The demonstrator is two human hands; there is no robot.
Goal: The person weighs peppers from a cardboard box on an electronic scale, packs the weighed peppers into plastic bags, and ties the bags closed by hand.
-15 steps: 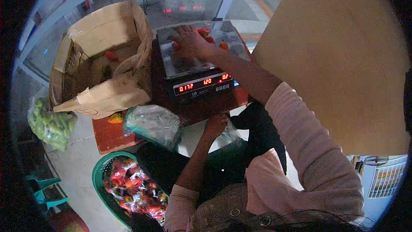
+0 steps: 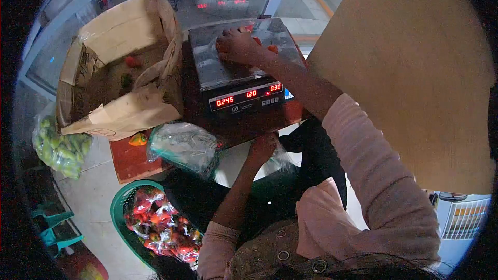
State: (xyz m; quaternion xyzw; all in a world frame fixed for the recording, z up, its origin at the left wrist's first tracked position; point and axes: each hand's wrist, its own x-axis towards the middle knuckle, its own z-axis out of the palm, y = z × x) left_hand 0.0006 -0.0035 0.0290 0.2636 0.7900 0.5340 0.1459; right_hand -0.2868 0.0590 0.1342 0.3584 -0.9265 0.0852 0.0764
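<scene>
My right hand (image 2: 239, 46) is on the scale's platform, its fingers curled over small red peppers. More peppers (image 2: 272, 49), red and orange, lie beside it, some partly hidden by the hand. The digital scale (image 2: 244, 101) has red figures reading 0.245, 1.20 and 0.30. Lower down, in front of the scale, my left hand (image 2: 263, 146) is closed on a clear plastic bag (image 2: 280, 159), which hangs near my lap. The fingers of that hand are partly hidden.
An open cardboard box (image 2: 122, 116) at left holds a few peppers (image 2: 133, 61). Plastic bags (image 2: 184, 145) and an orange pepper (image 2: 138, 139) lie on the red table (image 2: 129, 163). Below is a green basket (image 2: 120, 212) of bagged peppers. A bag of green produce (image 2: 62, 148) sits far left.
My right hand has shifted slightly right on the platform, its fingers now more curled over the peppers. The first reading rose from 0.172 to 0.245. My left hand stays about where it was.
</scene>
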